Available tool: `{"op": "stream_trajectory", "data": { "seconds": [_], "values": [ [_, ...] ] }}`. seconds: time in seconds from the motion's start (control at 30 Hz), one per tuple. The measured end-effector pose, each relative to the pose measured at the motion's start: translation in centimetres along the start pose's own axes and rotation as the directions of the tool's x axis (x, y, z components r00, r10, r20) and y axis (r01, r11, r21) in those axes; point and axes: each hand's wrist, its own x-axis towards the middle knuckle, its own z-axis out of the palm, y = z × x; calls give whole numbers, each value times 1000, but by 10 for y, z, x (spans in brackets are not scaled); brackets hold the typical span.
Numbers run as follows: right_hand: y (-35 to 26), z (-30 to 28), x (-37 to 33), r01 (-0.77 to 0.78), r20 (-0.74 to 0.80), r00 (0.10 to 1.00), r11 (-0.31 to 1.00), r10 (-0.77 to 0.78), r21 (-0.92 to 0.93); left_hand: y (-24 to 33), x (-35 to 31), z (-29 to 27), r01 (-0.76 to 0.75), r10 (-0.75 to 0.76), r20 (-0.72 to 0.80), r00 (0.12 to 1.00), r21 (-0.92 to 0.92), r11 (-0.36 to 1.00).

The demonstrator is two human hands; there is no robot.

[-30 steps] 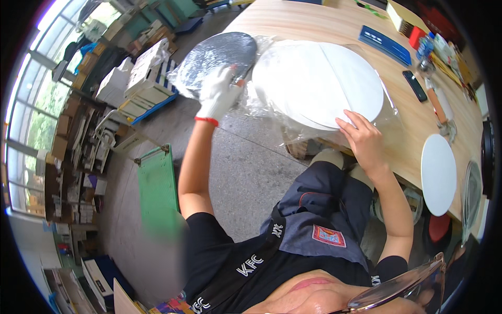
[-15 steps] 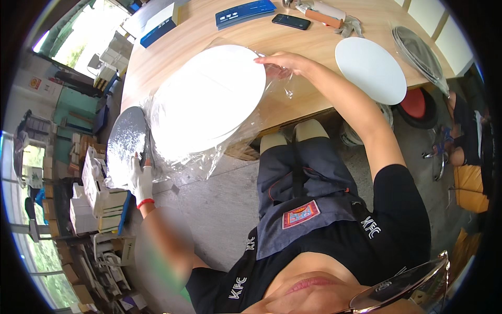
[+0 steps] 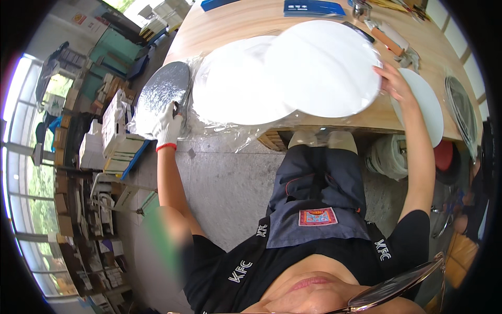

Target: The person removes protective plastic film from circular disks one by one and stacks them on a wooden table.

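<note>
My right hand (image 3: pixel 396 83), bare, pinches the right edge of a large white round board (image 3: pixel 324 68). That board overlaps a second white disc or stack of discs (image 3: pixel 240 86), which lies in clear plastic film (image 3: pixel 230 131) on the table. My left hand (image 3: pixel 170 123) wears a white knitted glove with a red cuff. Its fingers curl at the lower right edge of a shiny silver disc (image 3: pixel 162 91), also wrapped in film, at the table's left side. Part of the left fingers is hidden.
On the wooden table (image 3: pixel 209 26), a pale round board (image 3: pixel 423 102) lies on the right, beside grey discs in plastic (image 3: pixel 460 112). Farther back are blue booklets (image 3: pixel 314 8), a partly covered phone (image 3: pixel 361 31) and a metal cup (image 3: pixel 361 9). Stacked papers (image 3: pixel 120 131) stand at the left.
My right hand has moved right, drawing a white board across from the stack. The left fingers, stretched before, are now curled. The whole view has shifted.
</note>
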Motion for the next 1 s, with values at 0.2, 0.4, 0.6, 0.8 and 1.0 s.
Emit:
{"op": "stream_trajectory", "data": {
  "seconds": [0.2, 0.4, 0.6, 0.8, 1.0],
  "values": [
    [40, -169, -28, -32, -166, 985, 995, 48, 98, 7, 11, 1, 25, -19, 89, 996, -66, 997],
    [85, -213, -56, -168, -283, 951, 975, 122, -147, 31, 16, -29, -41, 48, 143, 989, -53, 998],
    [68, -207, -53, -408, -431, 900, 483, 69, -775, 40, 23, -21, 1, 3, 92, 996, -41, 999],
    [49, -159, -70, -100, -329, 799, 429, -504, -898, 21, 22, 5, 66, -67, 17, 998, 21, 998],
    [47, -66, -112, 240, -151, 816, 565, -558, -790, 27, -5, -22, 50, -52, -13, 999, -78, 996]
  ]
}}
